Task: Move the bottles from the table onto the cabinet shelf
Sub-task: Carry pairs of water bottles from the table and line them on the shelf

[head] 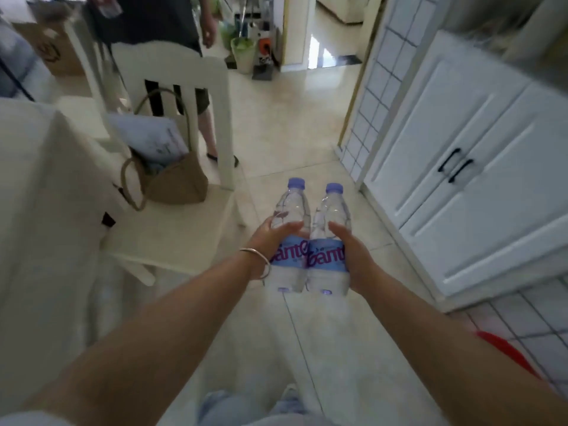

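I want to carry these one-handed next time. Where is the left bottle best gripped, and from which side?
Grip the left bottle around its labelled middle, coming from its outer left side as the left hand does now. It stands upright with the right bottle pressed against its inner side, so only the outer side is free; the body above tapers toward the cap.

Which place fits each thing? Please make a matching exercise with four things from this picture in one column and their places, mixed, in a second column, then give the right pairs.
Things:
1. two bottles
2. tan bag
3. silver bracelet
4. black handles

Places:
A. on the white cabinet doors
B. on the left wrist
C. on the seat of the white chair
D. held between the left hand and the right hand, above the floor

Pairs: 1-D, 2-C, 3-B, 4-A
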